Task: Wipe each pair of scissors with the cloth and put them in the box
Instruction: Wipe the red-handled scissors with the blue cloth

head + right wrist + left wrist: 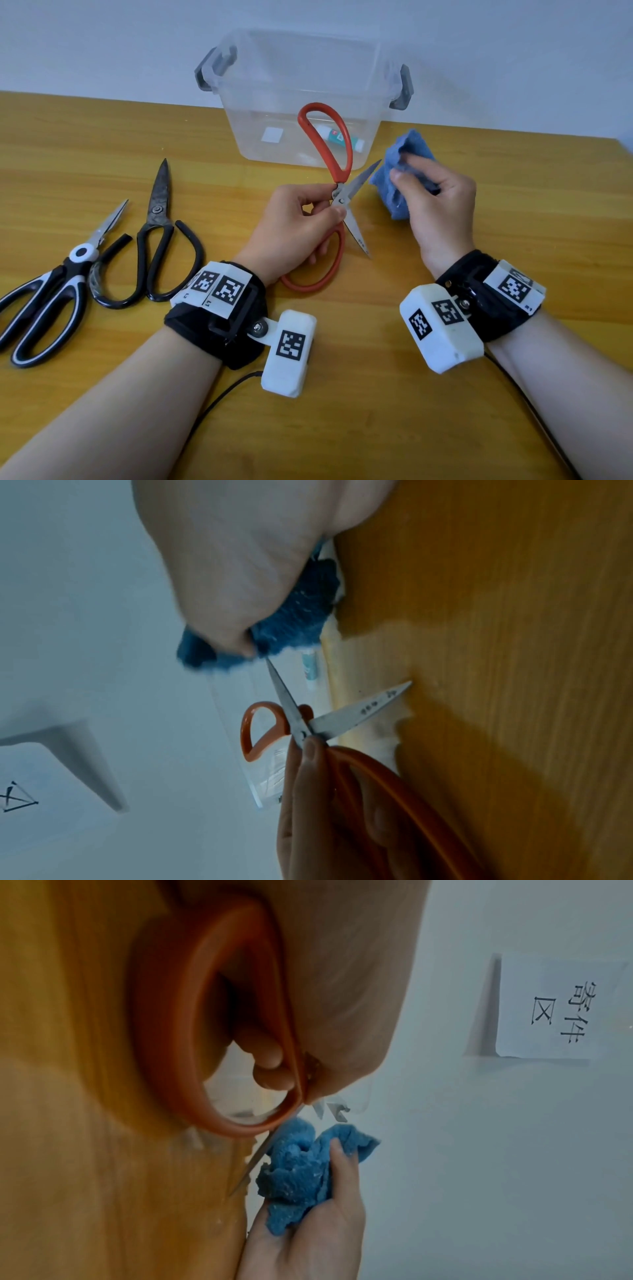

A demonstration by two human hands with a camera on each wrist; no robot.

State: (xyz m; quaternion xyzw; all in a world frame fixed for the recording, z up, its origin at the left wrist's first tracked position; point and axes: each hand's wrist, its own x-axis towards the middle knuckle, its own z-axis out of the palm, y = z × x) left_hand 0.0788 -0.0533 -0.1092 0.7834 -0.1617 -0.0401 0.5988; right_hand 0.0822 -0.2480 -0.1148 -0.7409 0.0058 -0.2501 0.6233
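Note:
My left hand (301, 219) pinches the red-handled scissors (337, 144) at the pivot, blades spread wide above the table. One blade points up and right to the blue cloth (394, 171), its tip at the cloth's edge. My right hand (435, 202) grips the bunched cloth. In the left wrist view the red handle loop (164, 1031) fills the frame, the cloth (294, 1172) beyond it. The right wrist view shows both blades (356, 712) open and the cloth (294, 620) at one tip. The clear box (301, 96) stands behind the scissors.
Two more pairs lie on the wooden table (376, 411) at the left: black-and-white scissors (51, 291) and dark iron scissors (157, 233). A small tube (339, 137) and a white label (272, 135) show through the box's clear wall. A wall rises behind the table.

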